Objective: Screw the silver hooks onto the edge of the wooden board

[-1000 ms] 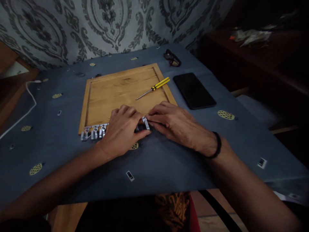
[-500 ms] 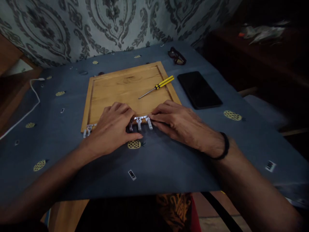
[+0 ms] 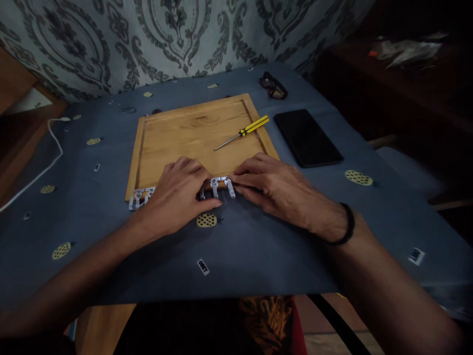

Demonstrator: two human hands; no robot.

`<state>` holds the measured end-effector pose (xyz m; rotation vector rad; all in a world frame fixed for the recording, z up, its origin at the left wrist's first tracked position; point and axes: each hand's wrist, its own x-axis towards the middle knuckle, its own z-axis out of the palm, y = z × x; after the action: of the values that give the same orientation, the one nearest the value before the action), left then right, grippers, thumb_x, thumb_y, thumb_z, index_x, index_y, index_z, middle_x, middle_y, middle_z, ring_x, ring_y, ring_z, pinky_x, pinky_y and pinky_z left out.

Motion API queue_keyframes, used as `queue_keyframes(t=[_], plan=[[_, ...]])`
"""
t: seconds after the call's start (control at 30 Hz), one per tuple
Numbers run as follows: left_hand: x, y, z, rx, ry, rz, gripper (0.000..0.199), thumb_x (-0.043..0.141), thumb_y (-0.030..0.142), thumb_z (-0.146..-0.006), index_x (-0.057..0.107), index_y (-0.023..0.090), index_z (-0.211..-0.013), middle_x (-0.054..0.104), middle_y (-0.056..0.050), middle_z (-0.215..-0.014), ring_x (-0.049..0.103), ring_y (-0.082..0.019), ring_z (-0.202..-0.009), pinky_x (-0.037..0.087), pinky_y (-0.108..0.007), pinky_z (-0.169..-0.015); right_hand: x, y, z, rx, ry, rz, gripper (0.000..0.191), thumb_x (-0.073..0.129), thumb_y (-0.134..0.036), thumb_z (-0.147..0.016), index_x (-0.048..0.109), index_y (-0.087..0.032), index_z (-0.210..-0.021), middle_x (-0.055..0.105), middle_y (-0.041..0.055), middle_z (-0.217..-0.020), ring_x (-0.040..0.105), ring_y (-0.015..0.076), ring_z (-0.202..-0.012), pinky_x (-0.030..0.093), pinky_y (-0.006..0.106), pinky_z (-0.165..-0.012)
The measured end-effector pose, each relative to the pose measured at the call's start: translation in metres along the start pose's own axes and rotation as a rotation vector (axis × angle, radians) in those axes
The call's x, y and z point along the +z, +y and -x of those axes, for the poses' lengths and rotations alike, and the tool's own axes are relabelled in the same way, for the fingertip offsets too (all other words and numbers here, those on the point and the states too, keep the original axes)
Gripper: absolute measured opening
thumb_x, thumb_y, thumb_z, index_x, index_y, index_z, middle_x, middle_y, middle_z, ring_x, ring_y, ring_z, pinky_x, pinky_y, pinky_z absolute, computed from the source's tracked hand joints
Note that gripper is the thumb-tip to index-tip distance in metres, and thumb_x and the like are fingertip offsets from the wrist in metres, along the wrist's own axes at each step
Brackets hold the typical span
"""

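A wooden panel (image 3: 192,143) with a raised frame lies on the blue tablecloth. Along its near edge sits a row of silver metal clips (image 3: 221,186), with more metal pieces (image 3: 140,197) at the near left corner. My left hand (image 3: 179,197) rests over the near edge, fingers bent on the wood and thumb beside the clips; what it pinches, if anything, is hidden. At the right end of the row, the fingertips of my right hand (image 3: 273,190) are pinched on a metal clip. A yellow and black screwdriver (image 3: 253,126) lies on the panel.
A black tablet or phone (image 3: 308,138) lies right of the panel, with dark sunglasses (image 3: 273,86) behind it. A white cable (image 3: 59,148) runs along the left side. The table's front edge (image 3: 214,300) is near my body.
My left hand has shifted slightly right relative to the panel, showing more of the metal pieces at the near left corner. The right hand keeps its place at the clips.
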<state>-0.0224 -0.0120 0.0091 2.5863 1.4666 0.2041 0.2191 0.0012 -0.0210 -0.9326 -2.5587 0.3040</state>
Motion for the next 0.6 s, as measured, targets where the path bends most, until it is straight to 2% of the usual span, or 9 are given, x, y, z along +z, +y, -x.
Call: queue_keyframes(t=[0.2,0.37,0.6], plan=[[0.0033,-0.0005,-0.0001,0.018,0.036,-0.003,0.026,0.087,0.04,-0.086,0.072,0.022,-0.098,0.073,-0.007,-0.109,0.063,-0.033,-0.114,0.051,-0.05,-0.101,0.001,0.0009,-0.0008,-0.002,-0.006,-0.002,0.031,0.052,-0.03,-0.109,0.079,-0.016,-0.105,0.074,0.0136,-0.112,0.065,0.0277,-0.103,0.053,0.042,-0.088],[-0.0001,0.002,-0.0007,0.005,0.001,-0.017,0.031,0.088,0.039,-0.086,0.073,0.018,-0.101,0.073,-0.008,-0.112,0.062,-0.034,-0.117,0.051,-0.051,-0.102,0.001,0.0015,-0.0005,-0.003,-0.003,-0.003,0.029,0.053,-0.029,-0.108,0.079,-0.016,-0.105,0.074,0.0131,-0.11,0.065,0.0276,-0.103,0.053,0.042,-0.088],[-0.0053,0.0052,-0.0002,0.0,-0.002,-0.051,0.041,0.089,0.05,-0.083,0.07,0.018,-0.1,0.072,-0.009,-0.112,0.062,-0.034,-0.117,0.05,-0.049,-0.1,0.0013,0.0014,0.0005,-0.005,0.009,-0.013,0.026,0.056,-0.026,-0.107,0.08,-0.015,-0.106,0.073,0.0128,-0.107,0.065,0.0268,-0.101,0.053,0.04,-0.087]])
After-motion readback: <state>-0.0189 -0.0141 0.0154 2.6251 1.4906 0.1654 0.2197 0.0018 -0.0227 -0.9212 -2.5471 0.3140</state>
